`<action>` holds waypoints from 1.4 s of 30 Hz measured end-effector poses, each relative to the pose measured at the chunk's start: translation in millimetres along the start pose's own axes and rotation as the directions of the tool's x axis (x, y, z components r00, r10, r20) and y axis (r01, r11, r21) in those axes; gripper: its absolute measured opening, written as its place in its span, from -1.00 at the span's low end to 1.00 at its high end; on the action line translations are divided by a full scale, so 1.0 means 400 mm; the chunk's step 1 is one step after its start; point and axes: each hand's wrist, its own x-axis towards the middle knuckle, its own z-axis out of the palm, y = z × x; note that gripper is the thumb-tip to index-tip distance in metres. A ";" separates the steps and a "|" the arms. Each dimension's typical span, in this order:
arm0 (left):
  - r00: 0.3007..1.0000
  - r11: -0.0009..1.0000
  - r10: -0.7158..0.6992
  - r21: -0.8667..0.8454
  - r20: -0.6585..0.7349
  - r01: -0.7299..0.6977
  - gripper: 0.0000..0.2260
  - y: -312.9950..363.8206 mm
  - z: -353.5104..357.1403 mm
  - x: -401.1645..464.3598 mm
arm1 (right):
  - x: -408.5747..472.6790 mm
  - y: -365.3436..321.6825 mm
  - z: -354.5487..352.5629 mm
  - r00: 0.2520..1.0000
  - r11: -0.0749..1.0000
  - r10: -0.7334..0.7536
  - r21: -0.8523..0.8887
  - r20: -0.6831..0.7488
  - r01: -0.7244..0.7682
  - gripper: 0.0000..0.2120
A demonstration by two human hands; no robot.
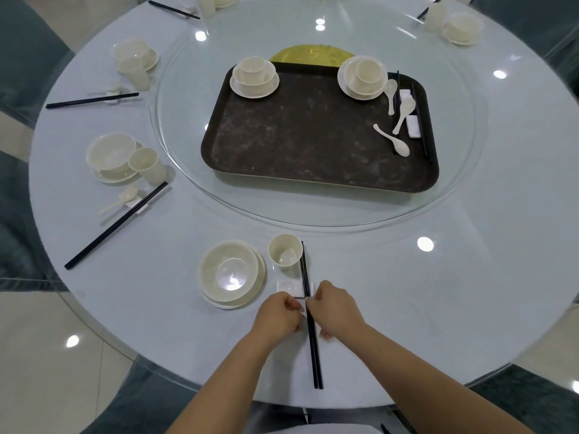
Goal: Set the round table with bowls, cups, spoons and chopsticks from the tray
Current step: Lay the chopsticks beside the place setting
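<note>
Black chopsticks (310, 324), light, stiff, probably slippery, lying between left hand (277, 314) and right hand (336, 310), both with fingers curled, pinching at mid-length just short of the white rest (289, 288); best gripped there, near balance.

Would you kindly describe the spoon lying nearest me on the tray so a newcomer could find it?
Start at the dark tray on the glass turntable and go to its right side, where three white spoons lie beside black chopsticks. The nearest spoon is the lowest one: it alone lies slanted with its bowl toward you, apart from the two above.
</note>
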 end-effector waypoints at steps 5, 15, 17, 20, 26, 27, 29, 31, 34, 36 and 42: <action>0.969 0.995 0.102 0.045 -0.226 -0.094 -0.93 0.022 -0.039 -0.009 | 0.023 -0.032 -0.051 0.987 0.977 -0.083 0.185 -0.140 0.108 -0.79; 0.944 0.982 0.180 -0.002 -0.277 -0.188 -0.41 0.055 -0.073 -0.003 | 0.052 -0.118 -0.064 0.980 0.917 -0.183 0.344 -0.084 0.201 -0.63; 0.950 0.983 0.164 -0.031 -0.265 -0.178 -0.39 0.052 -0.076 -0.002 | 0.055 -0.122 -0.064 0.980 0.913 -0.181 0.357 -0.084 0.199 -0.62; 0.950 0.984 0.151 -0.055 -0.274 -0.172 -0.38 0.037 -0.067 -0.009 | 0.057 -0.108 -0.059 0.984 0.925 -0.147 0.338 -0.103 0.174 -0.63; 0.915 0.979 0.205 0.052 -0.349 -0.199 -0.87 -0.013 -0.031 -0.032 | 0.026 -0.007 -0.018 0.987 0.993 -0.105 0.032 -0.122 0.110 -0.80; 0.924 0.979 0.205 0.063 -0.322 -0.195 -0.88 -0.021 -0.027 -0.031 | 0.019 0.008 -0.007 0.989 0.995 -0.102 -0.031 -0.104 0.099 -0.77; 0.953 0.985 0.173 0.046 -0.250 -0.167 -0.87 -0.034 -0.020 -0.027 | 0.007 0.028 0.013 0.991 0.989 -0.105 -0.116 -0.081 0.095 -0.73; 0.973 0.992 0.127 0.002 -0.193 -0.129 -0.88 -0.040 -0.012 -0.024 | 0.002 0.033 0.028 0.991 0.981 -0.114 -0.164 -0.072 0.101 -0.73; 0.990 0.995 0.071 -0.063 -0.124 -0.079 -0.91 -0.044 0.003 -0.025 | -0.001 0.023 0.044 0.989 0.970 -0.135 -0.209 -0.053 0.122 -0.79; 0.993 0.994 0.055 -0.084 -0.101 -0.064 -0.90 -0.040 0.010 -0.027 | -0.003 0.014 0.048 0.989 0.969 -0.141 -0.210 -0.038 0.130 -0.83; 0.997 0.995 0.048 -0.088 -0.055 -0.053 -0.79 -0.028 0.009 -0.030 | -0.011 0.004 0.053 0.991 0.981 -0.131 -0.145 -0.019 0.127 -0.90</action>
